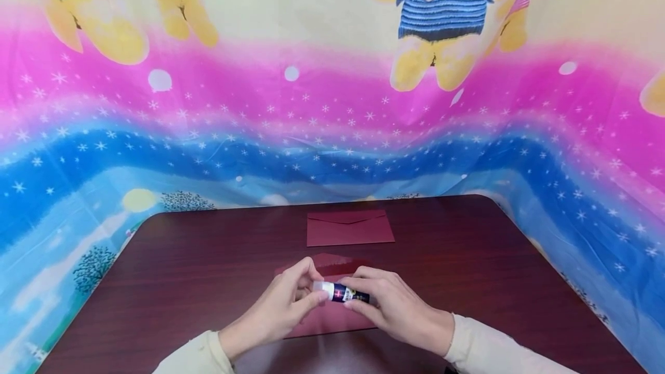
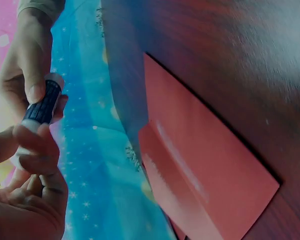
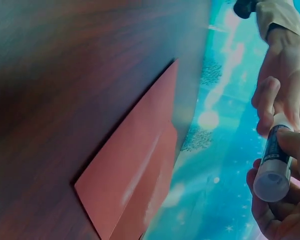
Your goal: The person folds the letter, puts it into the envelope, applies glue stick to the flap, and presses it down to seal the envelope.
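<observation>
A glue stick point(image 1: 340, 292) with a dark blue label and whitish ends is held in the air between both hands. My left hand point(image 1: 277, 305) pinches its white end between thumb and fingers. The dark body is gripped by my right hand point(image 1: 397, 305), thumb on one side and fingers on the other. Under the hands lies a red envelope point(image 1: 337, 322) with its flap raised, partly hidden by them. Whitish streaks run near the fold of this envelope point(image 2: 210, 135) in the left wrist view. The right wrist view shows the stick's round translucent end point(image 3: 271, 185).
A second red envelope point(image 1: 350, 229), flap folded down, lies farther back on the dark wooden table point(image 1: 218, 247). Behind and beside the table hangs a patterned cloth point(image 1: 332, 103) with bears and snowflakes.
</observation>
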The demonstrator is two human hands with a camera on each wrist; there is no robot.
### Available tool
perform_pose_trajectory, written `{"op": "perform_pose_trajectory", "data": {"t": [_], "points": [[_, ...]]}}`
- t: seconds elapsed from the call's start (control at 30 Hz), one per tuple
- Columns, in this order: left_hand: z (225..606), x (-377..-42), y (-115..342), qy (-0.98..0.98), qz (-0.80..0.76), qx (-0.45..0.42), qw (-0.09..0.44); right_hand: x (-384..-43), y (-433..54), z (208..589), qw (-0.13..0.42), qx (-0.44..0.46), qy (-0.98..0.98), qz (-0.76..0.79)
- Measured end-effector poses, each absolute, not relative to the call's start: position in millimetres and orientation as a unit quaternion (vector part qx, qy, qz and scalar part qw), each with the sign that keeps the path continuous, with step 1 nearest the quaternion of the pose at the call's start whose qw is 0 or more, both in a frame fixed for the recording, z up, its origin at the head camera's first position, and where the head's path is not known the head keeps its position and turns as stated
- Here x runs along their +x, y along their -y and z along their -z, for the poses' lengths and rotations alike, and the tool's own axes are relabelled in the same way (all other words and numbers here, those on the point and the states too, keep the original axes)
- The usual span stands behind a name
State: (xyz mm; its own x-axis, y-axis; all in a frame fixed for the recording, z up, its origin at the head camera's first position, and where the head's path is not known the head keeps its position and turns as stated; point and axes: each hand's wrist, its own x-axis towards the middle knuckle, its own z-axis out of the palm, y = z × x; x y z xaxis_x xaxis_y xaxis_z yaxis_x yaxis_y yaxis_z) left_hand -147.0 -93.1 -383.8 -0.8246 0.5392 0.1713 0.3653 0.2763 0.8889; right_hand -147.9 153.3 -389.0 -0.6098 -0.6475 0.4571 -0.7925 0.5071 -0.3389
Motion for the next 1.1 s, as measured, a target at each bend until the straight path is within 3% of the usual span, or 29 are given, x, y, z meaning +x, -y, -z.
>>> {"op": "perform_pose_trajectory", "data": {"t": [0.57,1.1], "points": [[390,-149,87,-0.781,-0.544,0.295,0.083,-147,-149,391,0.094,0.411,0.854,-0.304],[393,-153,78,-0.783,-0.552,0.280,0.058,-153,-146,391,0.109,0.399,0.855,-0.312]]}}
